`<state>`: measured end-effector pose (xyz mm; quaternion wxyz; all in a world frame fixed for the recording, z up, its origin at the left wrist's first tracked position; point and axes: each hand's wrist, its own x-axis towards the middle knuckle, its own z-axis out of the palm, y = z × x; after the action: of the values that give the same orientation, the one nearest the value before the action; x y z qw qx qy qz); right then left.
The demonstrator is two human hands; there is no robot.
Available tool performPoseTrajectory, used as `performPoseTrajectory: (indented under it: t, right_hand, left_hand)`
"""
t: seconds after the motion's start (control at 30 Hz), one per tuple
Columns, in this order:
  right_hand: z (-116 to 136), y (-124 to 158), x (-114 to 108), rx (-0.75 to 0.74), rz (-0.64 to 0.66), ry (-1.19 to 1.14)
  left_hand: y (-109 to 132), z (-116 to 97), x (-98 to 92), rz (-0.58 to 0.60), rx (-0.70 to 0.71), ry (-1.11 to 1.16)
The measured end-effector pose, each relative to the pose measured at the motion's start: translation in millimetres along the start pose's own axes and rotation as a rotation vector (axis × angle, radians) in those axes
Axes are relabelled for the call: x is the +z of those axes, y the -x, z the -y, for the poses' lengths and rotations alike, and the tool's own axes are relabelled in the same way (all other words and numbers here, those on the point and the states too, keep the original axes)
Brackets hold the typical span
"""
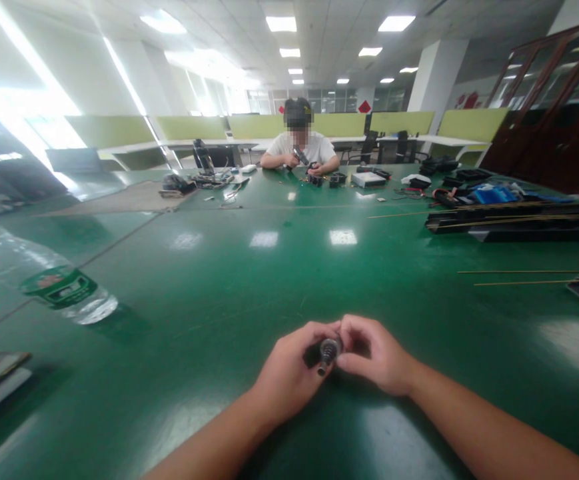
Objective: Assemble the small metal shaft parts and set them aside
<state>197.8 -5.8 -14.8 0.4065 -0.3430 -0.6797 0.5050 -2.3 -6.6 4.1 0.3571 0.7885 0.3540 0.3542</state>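
Clamping the ridged metal part point(328, 351) at lower centre, fingers of left hand point(289, 375) and right hand point(375, 357) should grip evenly.

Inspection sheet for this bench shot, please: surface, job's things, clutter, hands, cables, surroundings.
Surface: green table, glossy, reflecting ceiling lights.
Job's things: small metal part, held above the table.
Clutter: water bottle lying at left; black rails and thin rods at right.
Hands: left hand and right hand both pinch the part.
Cables: wires on the far right side, detail unclear.
Surroundings: person working at the far edge; green partitions behind.
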Motion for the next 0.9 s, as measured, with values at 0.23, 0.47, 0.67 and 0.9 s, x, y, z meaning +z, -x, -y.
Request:
performPoseTrajectory:
  t: [0.23,0.47,0.67,0.9]
  right_hand:
    - [-3,2,0,-0.011,0.017,-0.045]
    - [0,3,0,-0.015,0.053,-0.011]
    - [-2,3,-1,-0.007,0.058,-0.012]
    - [6,3,0,0.001,0.080,0.051]
  left_hand:
    - [1,-2,-5.4,0.030,-0.005,-0.001]
    - [1,1,-10.8,-0.003,0.084,-0.034]
    - [-1,0,-10.1,-0.026,0.083,-0.033]
    - [0,0,-14.1,-0.013,0.087,-0.038]
